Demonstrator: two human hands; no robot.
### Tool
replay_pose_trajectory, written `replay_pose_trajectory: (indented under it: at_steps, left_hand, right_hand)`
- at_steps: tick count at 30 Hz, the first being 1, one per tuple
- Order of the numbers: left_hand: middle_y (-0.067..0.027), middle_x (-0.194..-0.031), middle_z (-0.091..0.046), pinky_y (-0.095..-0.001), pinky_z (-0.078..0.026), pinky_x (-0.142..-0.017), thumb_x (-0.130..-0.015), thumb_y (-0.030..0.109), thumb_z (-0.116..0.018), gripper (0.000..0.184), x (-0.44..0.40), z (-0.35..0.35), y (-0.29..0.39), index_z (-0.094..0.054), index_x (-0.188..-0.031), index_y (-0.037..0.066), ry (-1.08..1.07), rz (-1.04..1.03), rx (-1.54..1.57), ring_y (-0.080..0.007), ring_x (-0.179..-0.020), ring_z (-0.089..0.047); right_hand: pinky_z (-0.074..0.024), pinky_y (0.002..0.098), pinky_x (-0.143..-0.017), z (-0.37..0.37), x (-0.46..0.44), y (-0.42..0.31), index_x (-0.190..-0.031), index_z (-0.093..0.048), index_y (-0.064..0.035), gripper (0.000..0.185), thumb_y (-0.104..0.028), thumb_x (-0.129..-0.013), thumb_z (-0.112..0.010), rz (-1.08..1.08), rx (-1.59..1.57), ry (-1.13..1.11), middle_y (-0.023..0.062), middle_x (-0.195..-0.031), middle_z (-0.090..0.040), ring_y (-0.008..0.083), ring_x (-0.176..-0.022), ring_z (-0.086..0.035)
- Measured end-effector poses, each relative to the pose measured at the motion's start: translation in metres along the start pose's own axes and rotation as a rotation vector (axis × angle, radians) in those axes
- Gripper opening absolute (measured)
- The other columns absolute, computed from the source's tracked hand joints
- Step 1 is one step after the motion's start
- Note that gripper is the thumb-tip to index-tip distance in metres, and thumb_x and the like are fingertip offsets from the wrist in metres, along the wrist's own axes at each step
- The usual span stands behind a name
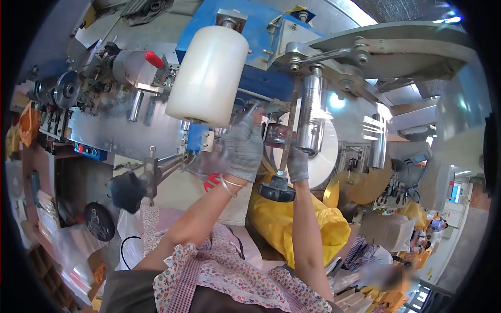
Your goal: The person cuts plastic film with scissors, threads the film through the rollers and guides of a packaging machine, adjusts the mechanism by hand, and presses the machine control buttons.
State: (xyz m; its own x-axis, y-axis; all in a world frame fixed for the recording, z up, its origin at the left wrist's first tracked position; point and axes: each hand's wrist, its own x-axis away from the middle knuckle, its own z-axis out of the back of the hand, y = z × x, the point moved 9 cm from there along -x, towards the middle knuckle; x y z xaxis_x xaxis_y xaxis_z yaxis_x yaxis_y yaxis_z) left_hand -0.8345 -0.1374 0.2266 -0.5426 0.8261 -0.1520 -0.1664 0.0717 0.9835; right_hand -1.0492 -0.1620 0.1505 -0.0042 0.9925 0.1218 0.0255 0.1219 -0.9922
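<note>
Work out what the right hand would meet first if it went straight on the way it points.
Probably the steel roller, next in line above the right hand in the picture; depth is unclear, so the hand might pass behind it.

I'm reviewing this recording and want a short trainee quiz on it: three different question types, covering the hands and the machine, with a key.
1. True or false: the left hand and the right hand are both gloved.
2. Which side wears bangles: A, left; B, right; C, both?
3. Fill the gap: the large roller is ____ in colour.

Key: 1, true; 2, A; 3, white.
</note>
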Motion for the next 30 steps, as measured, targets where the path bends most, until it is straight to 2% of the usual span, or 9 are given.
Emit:
replay_pose_trajectory:
  at_steps: [6,8,10,12,15,20,22,25,30]
  left_hand:
    - [-0.0194,-0.082,-0.064,-0.0337,-0.047,-0.062,-0.090,0.018,-0.052,0.023,-0.004,0.007,0.069,-0.064,-0.101,0.001,-0.140,-0.168,-0.047,-0.0235,-0.067,-0.063]
    - [-0.0137,-0.084,-0.067,-0.0289,-0.047,-0.070,-0.091,0.017,-0.053,0.023,-0.010,0.009,0.093,-0.065,-0.099,-0.001,-0.190,-0.041,-0.047,-0.0177,-0.075,-0.062]
    - [-0.0147,-0.083,-0.067,-0.0291,-0.047,-0.068,-0.090,0.018,-0.053,0.023,-0.020,0.021,0.117,-0.065,-0.097,-0.001,-0.157,-0.045,-0.002,-0.0186,-0.073,-0.062]
    - [-0.0160,-0.079,-0.065,-0.0303,-0.046,-0.064,-0.090,0.018,-0.054,0.022,-0.021,0.033,0.142,-0.065,-0.094,-0.001,-0.124,-0.110,0.020,-0.0179,-0.070,-0.061]
    - [-0.0151,-0.070,-0.060,-0.0303,-0.044,-0.055,-0.089,0.018,-0.055,0.021,-0.012,0.037,0.192,-0.066,-0.090,0.001,-0.258,-0.274,-0.057,-0.0204,-0.059,-0.058]
    - [-0.0122,-0.079,-0.065,-0.0268,-0.049,-0.064,-0.089,0.018,-0.054,0.021,-0.053,0.087,0.293,-0.065,-0.095,0.001,-0.094,-0.716,-0.477,-0.0158,-0.069,-0.062]
    - [-0.0137,-0.099,-0.065,-0.0249,-0.049,-0.083,-0.090,0.016,-0.053,0.025,-0.090,0.117,0.312,-0.059,-0.106,-0.003,-0.306,-0.542,-0.009,-0.0172,-0.092,-0.062]
    - [-0.0100,-0.083,-0.068,-0.0377,-0.053,-0.074,-0.084,0.025,-0.061,0.017,-0.121,0.172,0.347,-0.067,-0.090,0.010,-0.258,-0.619,0.200,-0.0290,-0.072,-0.066]
    - [-0.0167,-0.121,-0.054,-0.0285,-0.040,-0.100,-0.091,0.016,-0.049,0.037,-0.197,0.279,0.334,-0.046,-0.120,-0.007,-0.292,-0.227,0.252,-0.0226,-0.114,-0.052]
  right_hand:
    - [-0.0484,0.0339,-0.075,-0.012,-0.014,0.025,-0.101,-0.061,-0.0007,0.026,-0.016,-0.081,-0.056,0.201,0.441,-0.004,0.0128,-0.087,-0.063,0.0251,-0.083,-0.060]
    - [-0.0461,0.0378,-0.079,-0.001,-0.010,0.046,-0.107,-0.058,0.0001,0.033,-0.020,-0.081,-0.057,-0.234,0.759,0.159,0.0142,-0.094,-0.062,0.0289,-0.092,-0.058]
    - [-0.0459,0.0352,-0.078,0.006,0.001,0.044,-0.111,-0.054,0.0021,0.036,-0.019,-0.082,-0.057,0.089,0.481,0.280,0.0122,-0.101,-0.060,0.0246,-0.093,-0.058]
    - [-0.0466,0.0318,-0.077,0.004,0.037,0.034,-0.113,-0.052,0.0024,0.036,-0.016,-0.083,-0.058,-0.138,-0.078,0.384,0.0080,-0.106,-0.058,0.0178,-0.088,-0.058]
    - [-0.0420,0.0208,-0.055,-0.004,0.075,0.038,-0.103,-0.055,-0.0067,0.018,-0.011,-0.086,-0.056,-0.087,-0.127,0.269,-0.0027,-0.078,-0.054,0.0062,-0.062,-0.050]
    - [-0.0401,0.0186,-0.057,-0.041,0.144,0.072,-0.100,-0.059,-0.0076,0.014,-0.012,-0.086,-0.055,-0.197,-0.038,0.099,-0.0036,-0.079,-0.055,0.0050,-0.068,-0.051]
    - [-0.0412,0.0194,-0.060,-0.045,0.176,0.107,-0.099,-0.059,-0.0063,0.014,-0.012,-0.087,-0.055,-0.224,-0.003,0.092,-0.0025,-0.081,-0.057,0.0059,-0.071,-0.052]
    - [-0.0427,0.0210,-0.067,-0.058,0.209,0.121,-0.099,-0.059,-0.0037,0.015,-0.013,-0.088,-0.054,-0.210,0.090,0.029,0.0002,-0.085,-0.060,0.0081,-0.076,-0.054]
    - [-0.0424,0.0231,-0.078,-0.077,0.230,0.061,-0.106,-0.054,-0.0004,0.021,-0.014,-0.091,-0.052,-0.202,0.160,-0.068,0.0048,-0.094,-0.060,0.0109,-0.087,-0.054]
